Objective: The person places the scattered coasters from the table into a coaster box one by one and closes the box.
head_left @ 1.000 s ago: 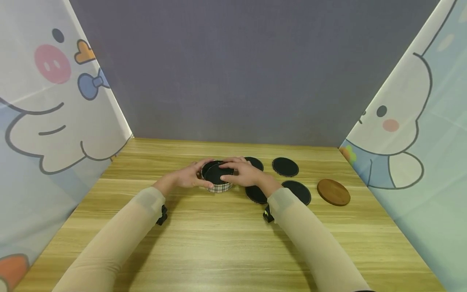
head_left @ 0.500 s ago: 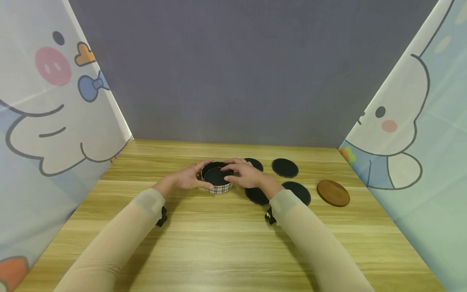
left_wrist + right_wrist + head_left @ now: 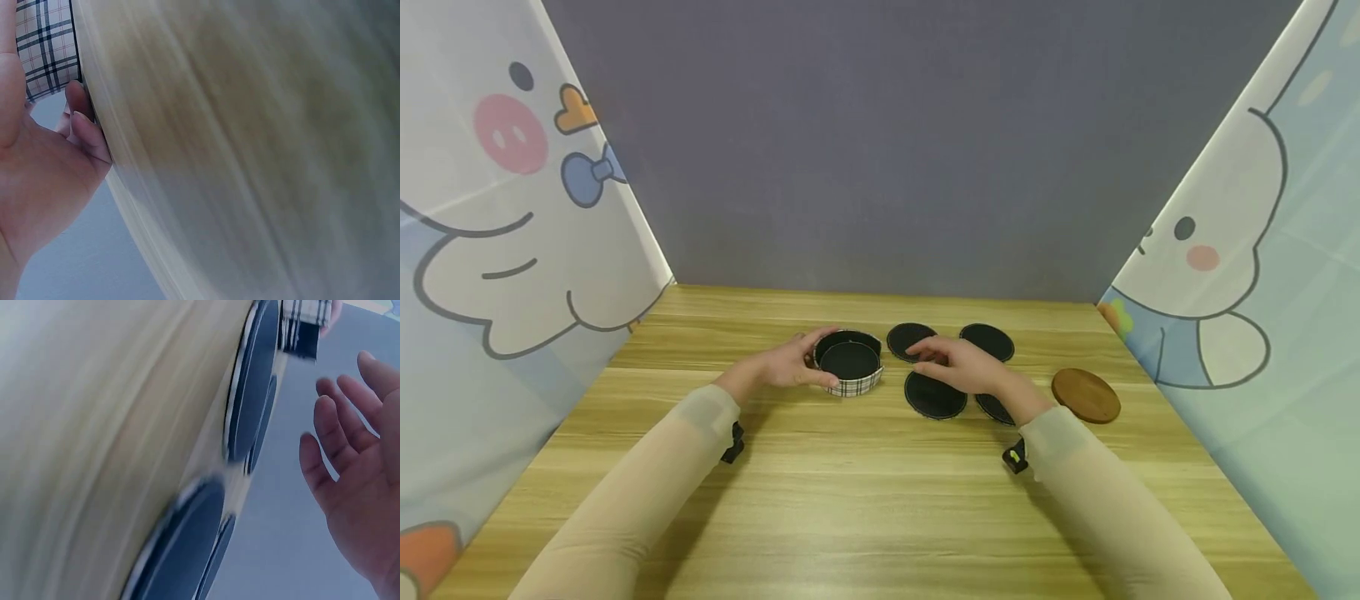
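Observation:
My left hand [image 3: 786, 365] grips the left side of a round coaster holder [image 3: 859, 386], thumb at the front and fingers around the back. The holder has a white and black plaid wall, a black inside and a gap on its right side. A black round coaster [image 3: 850, 361] lies flat inside it. Plaid wall of the holder [image 3: 49, 47] also shows beside the thumb in the left wrist view. My right hand [image 3: 964, 365], fingers loosely bent and holding nothing, is above the loose black coasters. The right wrist view shows this hand [image 3: 362, 475] raised off the table.
Several black coasters with stitched edges lie right of the holder, among them a near one [image 3: 936, 397], a far left one [image 3: 905, 337] and a far right one [image 3: 991, 339]. A brown wooden disc [image 3: 1086, 395] lies farther right. A grey panel [image 3: 880, 150] stands behind the table.
The coaster, tilted in the holder at first, has settled flat inside. My right hand has let go and moved right, over the loose coasters. My left hand has stayed on the holder.

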Motion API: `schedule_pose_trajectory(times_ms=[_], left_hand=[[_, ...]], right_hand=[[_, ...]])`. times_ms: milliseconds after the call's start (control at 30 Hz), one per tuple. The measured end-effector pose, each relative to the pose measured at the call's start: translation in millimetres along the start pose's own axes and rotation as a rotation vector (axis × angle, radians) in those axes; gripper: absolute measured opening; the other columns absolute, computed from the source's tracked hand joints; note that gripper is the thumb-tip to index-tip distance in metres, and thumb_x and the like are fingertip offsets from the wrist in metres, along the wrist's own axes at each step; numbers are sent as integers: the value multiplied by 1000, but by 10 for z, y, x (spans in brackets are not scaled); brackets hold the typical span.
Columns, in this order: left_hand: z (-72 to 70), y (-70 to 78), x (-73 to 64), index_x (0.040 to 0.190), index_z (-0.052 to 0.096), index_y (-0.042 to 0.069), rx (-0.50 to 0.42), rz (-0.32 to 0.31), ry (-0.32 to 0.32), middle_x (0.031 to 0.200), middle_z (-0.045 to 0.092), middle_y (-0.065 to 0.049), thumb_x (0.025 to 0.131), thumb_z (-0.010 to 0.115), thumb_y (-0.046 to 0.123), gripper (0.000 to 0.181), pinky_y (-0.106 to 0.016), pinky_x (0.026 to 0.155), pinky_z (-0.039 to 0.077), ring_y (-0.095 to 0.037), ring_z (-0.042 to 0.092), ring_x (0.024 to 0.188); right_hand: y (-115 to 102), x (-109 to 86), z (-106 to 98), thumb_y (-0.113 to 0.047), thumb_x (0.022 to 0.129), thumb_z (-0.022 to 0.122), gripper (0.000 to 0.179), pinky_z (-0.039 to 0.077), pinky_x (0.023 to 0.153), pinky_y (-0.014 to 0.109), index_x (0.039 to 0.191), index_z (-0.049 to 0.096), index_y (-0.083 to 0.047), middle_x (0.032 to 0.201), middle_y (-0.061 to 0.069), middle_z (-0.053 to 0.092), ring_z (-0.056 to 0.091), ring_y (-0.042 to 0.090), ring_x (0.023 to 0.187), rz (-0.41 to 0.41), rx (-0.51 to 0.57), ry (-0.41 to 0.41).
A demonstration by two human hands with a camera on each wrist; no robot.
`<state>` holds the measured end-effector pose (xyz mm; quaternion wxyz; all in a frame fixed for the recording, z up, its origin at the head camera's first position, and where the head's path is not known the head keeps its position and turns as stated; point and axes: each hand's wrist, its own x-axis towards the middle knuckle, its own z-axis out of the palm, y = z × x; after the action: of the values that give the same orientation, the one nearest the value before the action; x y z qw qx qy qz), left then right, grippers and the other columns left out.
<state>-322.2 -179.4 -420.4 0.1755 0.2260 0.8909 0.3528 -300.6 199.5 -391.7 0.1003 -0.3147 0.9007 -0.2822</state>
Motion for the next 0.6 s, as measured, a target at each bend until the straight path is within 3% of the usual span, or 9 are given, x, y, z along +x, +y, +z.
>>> schedule_pose_trajectory(times_ms=[133,267,400,600], left_hand=[[-8,10,3,178,16,28,1,-7,-8,154,36,-31,94,87,51,112,-70,121,36,-46,44,139],[-11,9,0,178,15,27,-6,-7,-8,156,35,-30,94,87,51,112,-70,122,35,-45,42,142],[-8,6,0,178,15,28,-6,-9,-5,157,35,-30,95,87,51,112,-71,122,34,-45,41,142],[-10,12,-9,178,16,28,-2,-13,-4,156,36,-30,95,87,51,112,-71,122,34,-45,42,142]], right_hand=[[134,-218,-114,-36,114,64,41,51,74,34,147,69,-12,113,1,73,58,14,77,22,-24,30],[300,-420,-207,-31,114,64,38,48,69,31,142,72,-7,105,5,73,54,12,73,35,-7,37],[464,-595,-287,-26,114,63,35,49,73,31,140,72,-5,111,9,74,56,14,78,76,20,26],[664,-791,-366,-27,112,67,31,52,82,35,135,75,-8,124,9,70,58,19,94,109,-41,38]])
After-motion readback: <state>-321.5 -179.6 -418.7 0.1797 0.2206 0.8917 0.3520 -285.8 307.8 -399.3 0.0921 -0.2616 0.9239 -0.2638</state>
